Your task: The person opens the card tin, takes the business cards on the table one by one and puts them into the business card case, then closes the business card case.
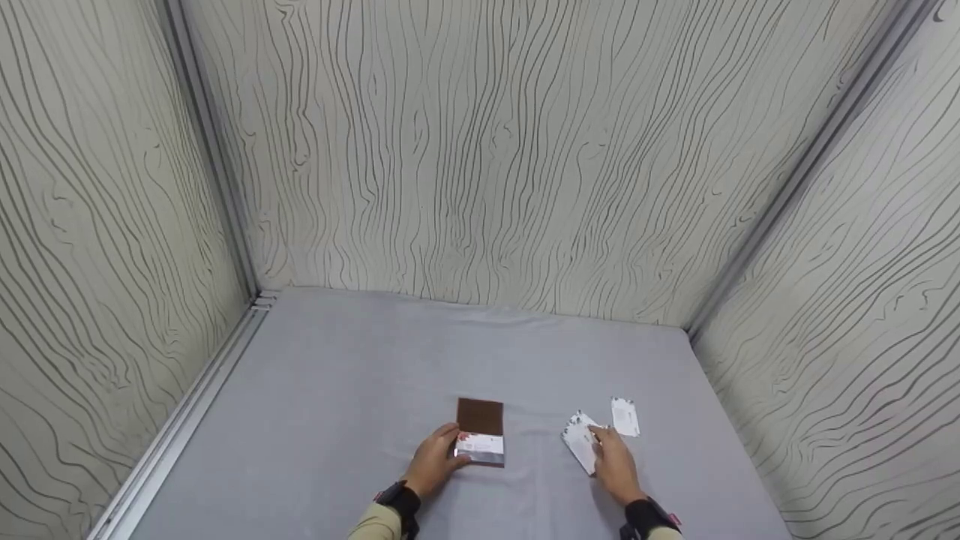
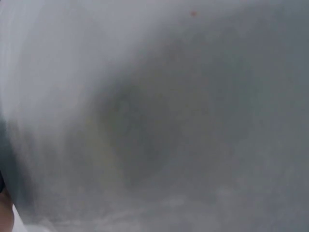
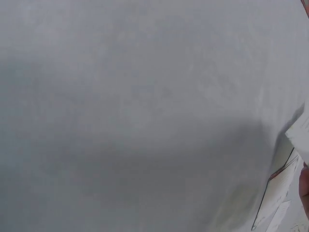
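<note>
In the head view, an open brown card holder (image 1: pixel 480 415) lies on the grey cloth, with a white card printed in red (image 1: pixel 491 444) in its lower half. My left hand (image 1: pixel 435 459) grips the holder's left side, thumb at the lower edge and fingers farther up. To the right, my right hand (image 1: pixel 616 463) holds several white cards (image 1: pixel 577 441), fanned out, with dark print at their corners. A white card corner (image 3: pixel 299 133) shows beside a fingertip in the right wrist view. Only a sliver of hand (image 2: pixel 6 215) appears in the left wrist view.
One more white card (image 1: pixel 624 417) lies apart, just beyond my right hand. The grey cloth (image 1: pixel 337 375) covers the table. Wood-grain patterned panels (image 1: pixel 480 150) enclose the back and both sides, and a metal rail (image 1: pixel 187 420) runs along the left edge.
</note>
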`<state>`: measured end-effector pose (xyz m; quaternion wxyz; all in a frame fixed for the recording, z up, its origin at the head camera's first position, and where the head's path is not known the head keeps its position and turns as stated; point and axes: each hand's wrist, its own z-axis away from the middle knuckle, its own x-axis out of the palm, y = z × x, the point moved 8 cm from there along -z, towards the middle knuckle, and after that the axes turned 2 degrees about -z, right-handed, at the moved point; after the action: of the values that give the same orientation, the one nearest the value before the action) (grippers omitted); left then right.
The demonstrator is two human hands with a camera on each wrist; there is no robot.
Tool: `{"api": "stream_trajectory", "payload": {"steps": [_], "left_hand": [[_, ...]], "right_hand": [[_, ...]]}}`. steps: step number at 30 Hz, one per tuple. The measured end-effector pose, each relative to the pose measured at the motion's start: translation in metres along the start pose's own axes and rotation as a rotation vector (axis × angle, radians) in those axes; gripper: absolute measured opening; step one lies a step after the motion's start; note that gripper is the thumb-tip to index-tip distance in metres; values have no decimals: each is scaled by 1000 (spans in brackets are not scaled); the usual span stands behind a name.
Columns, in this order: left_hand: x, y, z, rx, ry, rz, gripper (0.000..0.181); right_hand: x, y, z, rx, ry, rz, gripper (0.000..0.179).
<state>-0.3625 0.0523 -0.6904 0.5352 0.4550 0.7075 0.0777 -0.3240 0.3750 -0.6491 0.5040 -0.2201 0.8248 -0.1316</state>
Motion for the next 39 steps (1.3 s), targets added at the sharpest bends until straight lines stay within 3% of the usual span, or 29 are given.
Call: {"api": "stream_trajectory", "payload": {"steps": [9, 14, 21, 30, 39], "left_hand": [[2, -2, 0, -15, -6, -7, 55], [0, 1, 0, 2, 2, -1, 55], [0, -1, 0, -42, -28, 10, 55], [0, 0, 0, -29, -14, -3, 55], [0, 0, 0, -32, -22, 6, 55]], "right_hand": [[14, -28, -12, -89, 37, -108, 34], [23, -36, -15, -63, 11, -159, 25], [29, -46, -20, -33, -21, -212, 15], [34, -73, -24, -178, 98, -185, 32], [46, -96, -34, -186, 68, -263, 32]]}}
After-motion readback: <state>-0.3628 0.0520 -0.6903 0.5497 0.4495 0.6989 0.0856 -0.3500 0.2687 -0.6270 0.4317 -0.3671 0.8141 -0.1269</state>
